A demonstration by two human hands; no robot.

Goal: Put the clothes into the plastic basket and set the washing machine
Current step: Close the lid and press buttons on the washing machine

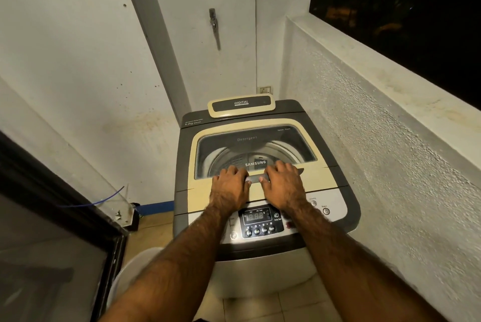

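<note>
A top-loading washing machine [335,189] stands in front of me, grey with a cream lid [223,199]. The lid lies flat and closed. Through its window I see the metal drum, with no clothes visible in it. My left hand [230,185] and my right hand [282,185] both curl their fingers over the grey lid handle [256,178] at the lid's front edge. The control panel [260,220] with a lit display and round buttons sits below my wrists. A pale plastic basket [135,267] shows partly at the lower left, behind my left forearm.
A rough white wall with a ledge and a dark window [403,9] runs along the right. A dark-framed glass door [52,230] stands at the left. A white door with a latch [213,22] is behind the machine. The floor is tiled.
</note>
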